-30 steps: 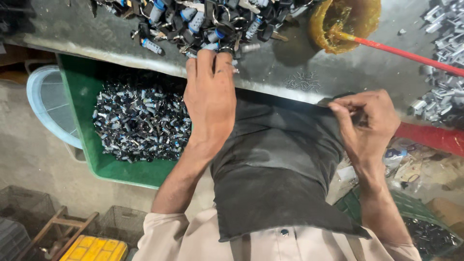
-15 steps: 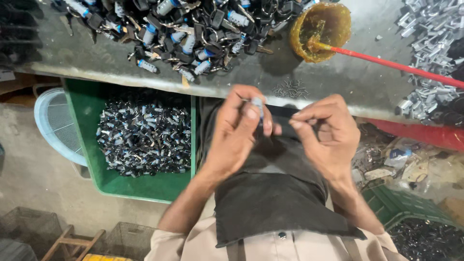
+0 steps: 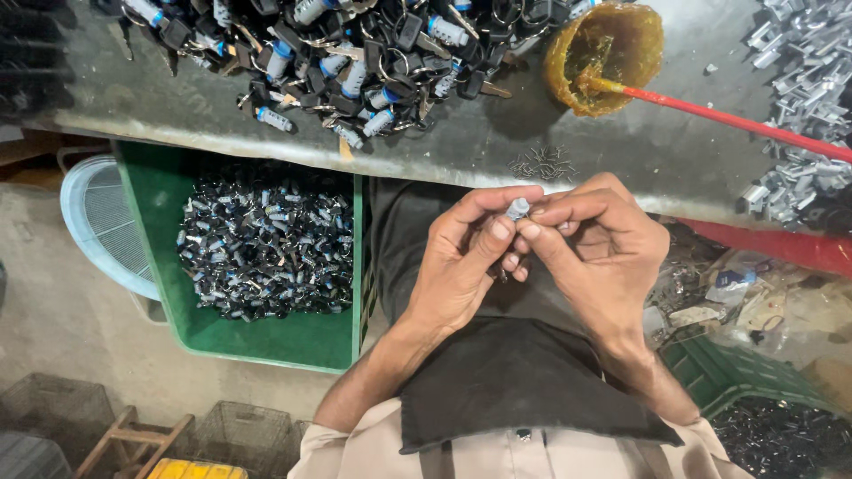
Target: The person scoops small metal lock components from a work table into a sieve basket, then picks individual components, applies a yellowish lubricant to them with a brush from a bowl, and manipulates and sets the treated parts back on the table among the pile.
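Silvery lock cylinder [image 3: 517, 208] pinched between fingertips of left hand [image 3: 461, 266] and right hand [image 3: 599, 253], above dark apron [image 3: 524, 372], just off table [image 3: 461, 151] edge. Tiny part (slippery looking): grip slips, it drops past lap into green crate [image 3: 160, 191] and vanishes among lookalikes.

I see both hands, left hand [image 3: 461, 266] and right hand [image 3: 603, 253], pinching a small lock cylinder [image 3: 517, 208] above the green crate [image 3: 160, 191].
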Demonstrator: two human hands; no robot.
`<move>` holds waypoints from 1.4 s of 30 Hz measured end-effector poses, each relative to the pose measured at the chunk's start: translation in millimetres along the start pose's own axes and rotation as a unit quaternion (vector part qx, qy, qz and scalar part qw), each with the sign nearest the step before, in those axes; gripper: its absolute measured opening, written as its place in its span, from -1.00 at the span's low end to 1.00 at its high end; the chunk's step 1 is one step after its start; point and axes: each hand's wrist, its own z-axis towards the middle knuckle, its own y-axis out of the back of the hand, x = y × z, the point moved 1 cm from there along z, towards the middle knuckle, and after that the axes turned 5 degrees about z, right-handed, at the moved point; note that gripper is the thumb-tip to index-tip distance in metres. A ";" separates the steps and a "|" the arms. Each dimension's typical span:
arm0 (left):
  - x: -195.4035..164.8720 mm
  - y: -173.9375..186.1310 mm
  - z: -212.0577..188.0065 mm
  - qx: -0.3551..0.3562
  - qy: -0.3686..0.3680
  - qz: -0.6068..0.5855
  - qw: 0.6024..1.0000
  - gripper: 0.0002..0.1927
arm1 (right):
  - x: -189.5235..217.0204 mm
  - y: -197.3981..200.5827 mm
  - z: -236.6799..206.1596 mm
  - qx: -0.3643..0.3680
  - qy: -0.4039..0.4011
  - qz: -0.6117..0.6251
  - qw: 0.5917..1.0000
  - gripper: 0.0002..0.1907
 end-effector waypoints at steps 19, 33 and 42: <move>-34.1 -10.9 6.5 0.058 -0.004 0.126 0.990 -0.63 | -2.8 39.1 22.1 -0.067 0.056 0.167 0.982 -0.36; -5.9 -6.9 72.1 0.029 0.019 -0.130 0.991 -0.78 | 17.1 86.0 31.4 -0.186 0.193 -0.030 0.963 -0.83; -51.0 10.0 8.6 0.128 -0.002 -0.129 0.983 -0.67 | 37.1 78.7 42.8 0.019 0.097 -0.331 0.938 -0.80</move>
